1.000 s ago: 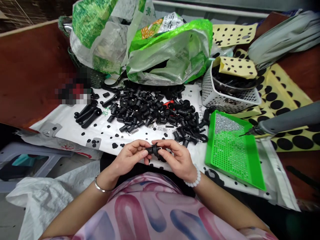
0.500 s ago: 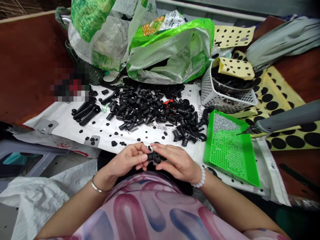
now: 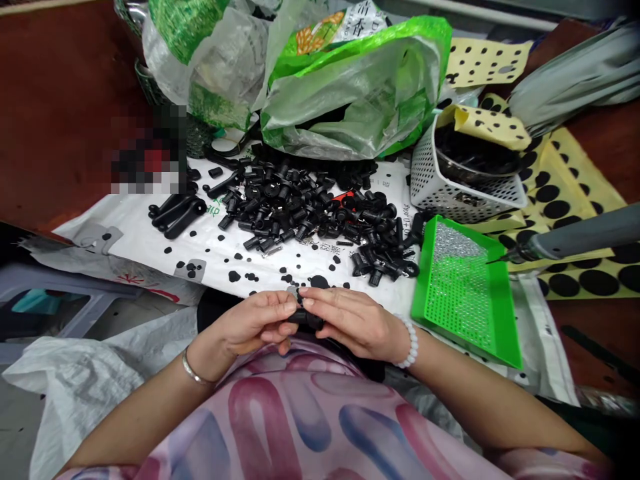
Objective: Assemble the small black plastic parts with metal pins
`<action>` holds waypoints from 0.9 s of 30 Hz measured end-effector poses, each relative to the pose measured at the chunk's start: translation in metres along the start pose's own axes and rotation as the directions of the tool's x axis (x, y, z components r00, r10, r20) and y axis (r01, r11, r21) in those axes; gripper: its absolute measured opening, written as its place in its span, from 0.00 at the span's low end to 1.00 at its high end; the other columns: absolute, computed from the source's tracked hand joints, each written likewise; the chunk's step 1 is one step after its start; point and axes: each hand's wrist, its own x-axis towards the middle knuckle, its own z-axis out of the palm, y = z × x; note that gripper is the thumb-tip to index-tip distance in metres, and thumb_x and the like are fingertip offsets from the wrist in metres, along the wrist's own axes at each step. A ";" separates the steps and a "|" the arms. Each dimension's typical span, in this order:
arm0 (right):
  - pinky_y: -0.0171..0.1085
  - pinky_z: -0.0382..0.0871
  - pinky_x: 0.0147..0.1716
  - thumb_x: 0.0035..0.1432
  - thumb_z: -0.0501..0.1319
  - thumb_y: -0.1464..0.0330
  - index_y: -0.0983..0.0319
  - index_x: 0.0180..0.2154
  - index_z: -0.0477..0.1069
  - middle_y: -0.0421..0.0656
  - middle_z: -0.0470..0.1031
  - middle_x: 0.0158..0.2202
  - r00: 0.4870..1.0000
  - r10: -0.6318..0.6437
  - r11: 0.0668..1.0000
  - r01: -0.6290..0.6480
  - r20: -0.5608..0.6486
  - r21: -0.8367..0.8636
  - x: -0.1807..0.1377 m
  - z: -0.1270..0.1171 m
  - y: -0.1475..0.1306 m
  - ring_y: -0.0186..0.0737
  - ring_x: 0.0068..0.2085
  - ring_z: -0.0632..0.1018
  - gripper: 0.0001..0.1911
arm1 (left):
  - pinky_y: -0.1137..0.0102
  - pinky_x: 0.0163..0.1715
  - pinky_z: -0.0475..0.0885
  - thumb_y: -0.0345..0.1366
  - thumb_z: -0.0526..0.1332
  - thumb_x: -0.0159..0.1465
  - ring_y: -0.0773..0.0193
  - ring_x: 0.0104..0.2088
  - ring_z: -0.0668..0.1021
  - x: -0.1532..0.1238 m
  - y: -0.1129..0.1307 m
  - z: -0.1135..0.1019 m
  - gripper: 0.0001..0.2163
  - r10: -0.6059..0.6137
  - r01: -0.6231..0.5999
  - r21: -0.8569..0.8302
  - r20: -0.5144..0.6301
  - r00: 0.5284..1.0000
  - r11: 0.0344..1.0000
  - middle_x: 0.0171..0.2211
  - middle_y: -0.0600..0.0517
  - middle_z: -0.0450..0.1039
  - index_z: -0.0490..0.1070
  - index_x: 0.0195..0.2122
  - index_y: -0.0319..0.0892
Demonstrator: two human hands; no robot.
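Note:
My left hand (image 3: 253, 323) and my right hand (image 3: 350, 321) meet close to my body, fingertips touching. Between them they pinch a small black plastic part (image 3: 304, 316), mostly covered by the fingers. A metal bangle sits on my left wrist and a white bead bracelet on my right. Just beyond the hands lies a heap of black plastic parts (image 3: 305, 207) on a white printed sheet (image 3: 150, 257).
A green mesh tray (image 3: 467, 293) with tiny shiny pieces lies right of the hands. Behind it stands a white perforated basket (image 3: 465, 190). Green and clear plastic bags (image 3: 350, 87) are at the back. Yellow sheets with black dots (image 3: 565, 200) and a grey pointed tool (image 3: 575, 240) lie at right.
Both hands have drawn slightly closer to my body and closed tighter over the black part, which now shows less. The view has shifted a little.

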 end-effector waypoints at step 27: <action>0.31 0.72 0.28 0.57 0.58 0.59 0.66 0.51 0.67 0.42 0.75 0.30 0.717 0.691 0.543 -0.602 0.096 0.585 -0.021 0.021 -0.003 0.33 0.28 0.75 0.24 | 0.75 0.26 0.66 0.38 0.59 0.60 0.71 0.26 0.71 0.009 -0.008 0.020 0.07 0.453 -0.228 0.684 -0.167 0.876 0.693 0.29 0.54 0.70 0.66 0.35 0.40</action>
